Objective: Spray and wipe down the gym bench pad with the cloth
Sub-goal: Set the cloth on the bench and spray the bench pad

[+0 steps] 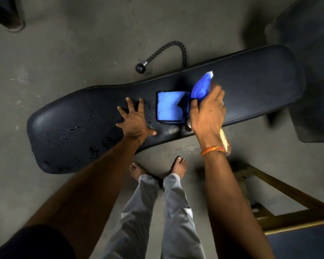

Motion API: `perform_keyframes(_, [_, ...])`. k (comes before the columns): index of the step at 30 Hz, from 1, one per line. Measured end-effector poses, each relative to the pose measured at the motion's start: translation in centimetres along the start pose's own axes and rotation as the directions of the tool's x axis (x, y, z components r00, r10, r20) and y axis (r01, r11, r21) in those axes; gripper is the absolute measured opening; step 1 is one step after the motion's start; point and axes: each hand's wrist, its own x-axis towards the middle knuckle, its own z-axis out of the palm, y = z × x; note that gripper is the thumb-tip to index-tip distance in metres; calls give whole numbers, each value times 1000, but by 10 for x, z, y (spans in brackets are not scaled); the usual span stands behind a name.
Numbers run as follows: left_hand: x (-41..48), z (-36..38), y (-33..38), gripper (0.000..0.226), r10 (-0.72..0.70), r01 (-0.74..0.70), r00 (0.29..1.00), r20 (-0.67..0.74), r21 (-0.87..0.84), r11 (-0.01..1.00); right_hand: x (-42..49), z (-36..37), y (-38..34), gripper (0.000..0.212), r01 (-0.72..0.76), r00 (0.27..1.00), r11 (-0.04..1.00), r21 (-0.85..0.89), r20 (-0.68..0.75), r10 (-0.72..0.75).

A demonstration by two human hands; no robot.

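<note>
The long black bench pad (251,75) runs diagonally across the view, and its left half is wet with spray droplets (73,130). A folded blue cloth (167,107) lies flat on the middle of the pad. My left hand (134,121) rests palm down on the pad just left of the cloth, fingers spread and holding nothing. Just right of the cloth, my right hand (208,113) grips a blurred spray bottle (202,86). Its blue head points up and to the right, and a pale yellowish body shows by my wrist.
A black rope handle with a ball end (165,53) lies on the concrete floor beyond the bench. My bare feet (157,170) stand at the bench's near edge. A wooden frame (281,186) sits at lower right, and dark equipment at right.
</note>
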Motion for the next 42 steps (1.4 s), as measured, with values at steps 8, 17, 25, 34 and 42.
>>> perform_keyframes(8, [7,2,5,141,-33,33,999,6,-12,999,92,28,9,66,-5,999,940,-342,-34,-7])
perform_keyframes(17, [9,7,-1,138,-21,18,999,-28,-117,993,141,53,13,77,-55,993,897,-438,67,94])
perform_keyframes(25, [9,6,-1,138,-26,20,999,-33,-169,985,144,52,27,87,-107,987,972,-210,97,129])
perform_keyframes(34, [8,6,-2,138,-19,14,999,-36,-155,988,83,44,24,44,146,971,988,-39,-185,-151])
perform_keyframes(42, [6,7,-3,140,-22,14,998,-51,-140,990,22,78,24,53,236,961,958,160,110,-255])
